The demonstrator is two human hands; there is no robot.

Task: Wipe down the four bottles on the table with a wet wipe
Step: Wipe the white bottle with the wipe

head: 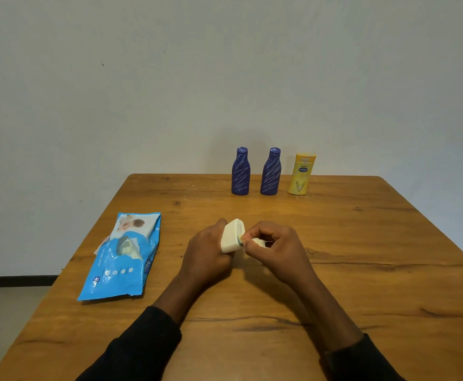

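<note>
Mid-table: left hand grips white bottle, tilted; right hand pinches wet wipe against its end. Blue bottle, second blue bottle and yellow bottle stand upright along far edge. Wipes pack lies near left edge.

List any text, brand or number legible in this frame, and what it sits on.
"mee": sideways on the blue wet-wipe pack; its other print is too small.
Yellow plastic bottle: blue oval logo, too blurred.
Left purple bottle, right purple bottle: no readable text.
White handheld bottle: none.
</note>
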